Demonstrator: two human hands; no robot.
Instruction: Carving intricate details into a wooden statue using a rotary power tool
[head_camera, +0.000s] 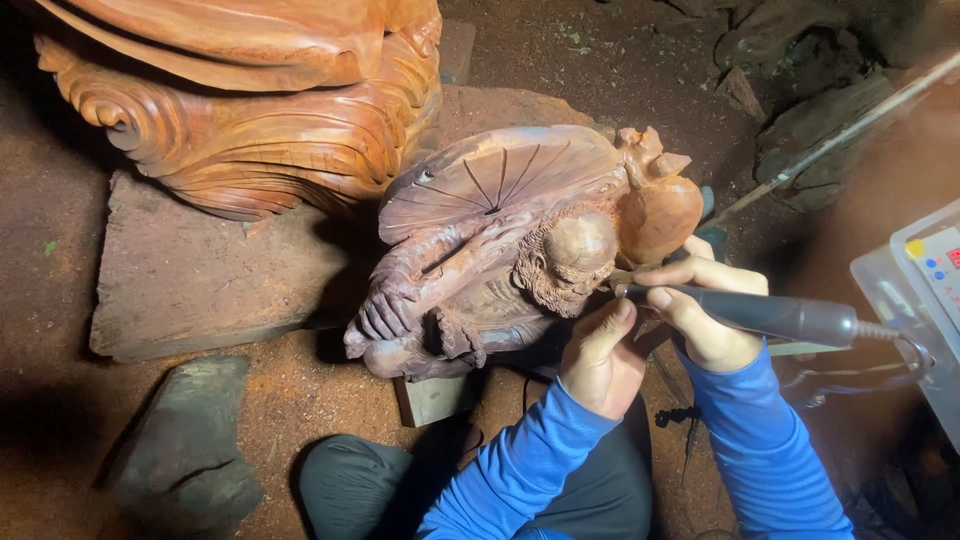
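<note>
At the centre of the frame lay a reddish wooden carving of a bearded figure under a ribbed leaf, resting on a dusty dirt floor. The right hand, right of centre, gripped a dark rotary carving tool, fingers wrapped around it, tip at the figure's face. The left hand, just below, had fingers curled, thumb braced against the carving. A larger carved piece filled the upper left.

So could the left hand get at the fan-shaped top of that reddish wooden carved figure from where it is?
Probably yes. The left hand rests by the reddish wooden carved figure's head, and the ribbed fan-shaped top lies just beyond, uncovered. The right hand with the grey rotary tool stays off to the side.
</note>
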